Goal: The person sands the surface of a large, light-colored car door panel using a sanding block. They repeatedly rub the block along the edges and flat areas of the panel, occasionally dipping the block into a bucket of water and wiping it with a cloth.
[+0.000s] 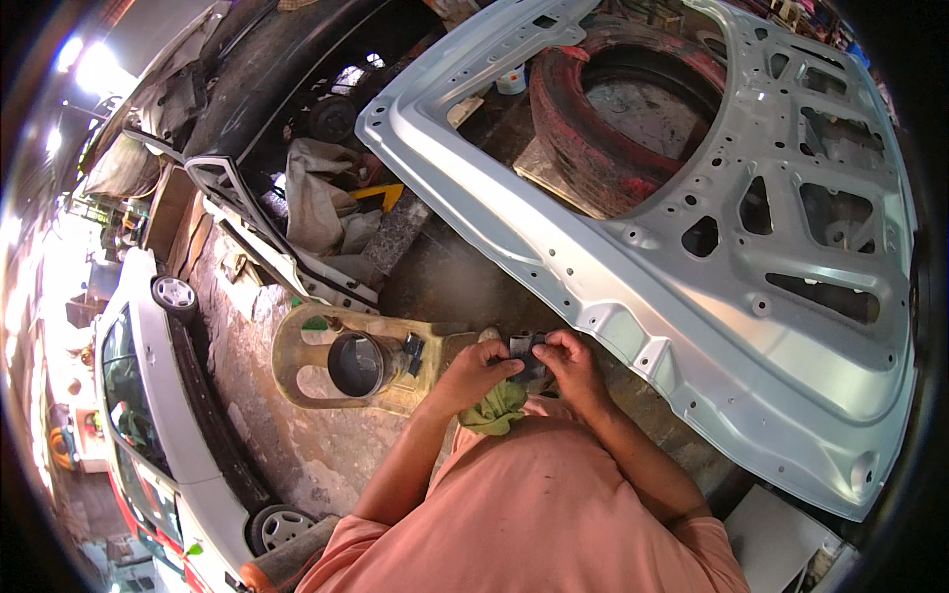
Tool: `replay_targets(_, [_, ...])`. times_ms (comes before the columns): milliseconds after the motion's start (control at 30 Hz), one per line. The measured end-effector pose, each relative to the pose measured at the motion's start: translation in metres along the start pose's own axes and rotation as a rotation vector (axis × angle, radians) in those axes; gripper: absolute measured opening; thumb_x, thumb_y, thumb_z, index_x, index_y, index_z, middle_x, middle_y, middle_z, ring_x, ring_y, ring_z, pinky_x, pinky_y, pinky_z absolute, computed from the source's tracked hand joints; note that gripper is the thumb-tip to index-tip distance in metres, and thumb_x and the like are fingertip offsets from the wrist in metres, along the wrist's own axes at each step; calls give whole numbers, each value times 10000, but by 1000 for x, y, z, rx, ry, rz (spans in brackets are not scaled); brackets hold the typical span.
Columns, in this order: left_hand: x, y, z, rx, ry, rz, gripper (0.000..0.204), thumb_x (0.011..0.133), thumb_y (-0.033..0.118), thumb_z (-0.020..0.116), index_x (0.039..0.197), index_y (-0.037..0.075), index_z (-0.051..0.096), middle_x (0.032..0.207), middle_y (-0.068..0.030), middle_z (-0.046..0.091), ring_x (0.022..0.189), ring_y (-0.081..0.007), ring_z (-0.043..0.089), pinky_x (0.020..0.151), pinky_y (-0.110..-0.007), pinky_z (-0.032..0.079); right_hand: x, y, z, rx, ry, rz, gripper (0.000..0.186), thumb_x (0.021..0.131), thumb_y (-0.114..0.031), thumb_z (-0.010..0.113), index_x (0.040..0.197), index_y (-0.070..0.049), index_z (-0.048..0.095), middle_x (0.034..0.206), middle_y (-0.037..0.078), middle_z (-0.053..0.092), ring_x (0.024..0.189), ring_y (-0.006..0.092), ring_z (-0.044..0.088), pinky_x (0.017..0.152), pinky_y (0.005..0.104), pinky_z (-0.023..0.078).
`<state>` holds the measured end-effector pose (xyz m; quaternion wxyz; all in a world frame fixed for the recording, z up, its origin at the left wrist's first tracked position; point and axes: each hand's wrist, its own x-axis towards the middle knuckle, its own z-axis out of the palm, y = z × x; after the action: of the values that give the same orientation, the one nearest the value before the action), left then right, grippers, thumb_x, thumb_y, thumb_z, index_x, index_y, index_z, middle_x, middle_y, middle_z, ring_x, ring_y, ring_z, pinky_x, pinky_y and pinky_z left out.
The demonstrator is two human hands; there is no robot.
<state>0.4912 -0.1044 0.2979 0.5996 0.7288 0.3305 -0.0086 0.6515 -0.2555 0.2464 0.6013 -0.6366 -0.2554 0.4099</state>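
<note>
The place looks like a car workshop: a white car point(203, 514) stands at the left, and a large pale metal panel point(682, 311) fills the right side, with a reddish tyre point(593, 148) visible through its opening. Near the person's left side is a yellowish plastic stool point(425, 383), which carries a round can point(361, 366) and a small black block point(414, 353).

The small dark piece point(526, 346) is in front of the person's body, between the two hands. The left hand point(477, 374) has its thumb and fingers closed on one end, and the right hand point(571, 366) pinches the other end. In my judgement, the step now is to prepare or adjust this piece, and the next move calls for a steady grip from both sides.

The fingers cover part of the piece, so I cannot tell if it is paper, rubber or other material. A green cloth point(497, 408) lies just under the left hand; whether this hand touches it is not clear. The can's content is too dark to make out, and the stool's right end is hard to distinguish.
</note>
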Motion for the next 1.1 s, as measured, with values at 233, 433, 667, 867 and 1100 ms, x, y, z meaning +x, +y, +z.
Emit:
replay_targets(233, [0,5,-12,-79,-92,-25,167,995,166,773,936,40,680,852,58,589,815,-53,504,697,-256,427,-3,-1,2,224,-44,65,245,978,-209,787,1088,-28,663,1028,21,697,934,100,632,821,272,508])
replay_targets(433, [2,3,-11,-105,-91,31,141,997,149,768,959,37,691,857,64,592,815,-50,508,691,-255,426,-4,-33,1,520,-117,252,255,987,-186,762,1167,-49,646,1037,21,699,926,103,636,829,268,517])
replay_targets(667, [7,0,4,-124,80,54,166,968,155,785,990,14,701,900,-17,654,822,-109,582,739,-295,483,-2,-12,-6,423,-97,242,258,998,-186,742,1195,-50,646,1057,25,704,955,103,650,838,279,527])
replay_targets(867, [4,28,13,234,245,139,217,902,163,822,1049,20,752,946,-111,709,771,-221,649,714,-358,516,7,-6,-7,140,3,247,242,1010,-201,731,1160,-17,679,986,32,706,870,103,651,774,285,550])
replay_targets(1100, [12,12,31,352,304,203,252,894,185,813,1080,18,776,978,-161,745,751,-269,674,714,-395,532,8,0,6,97,-2,141,207,1023,-183,715,1113,3,722,898,28,713,805,98,647,750,272,546])
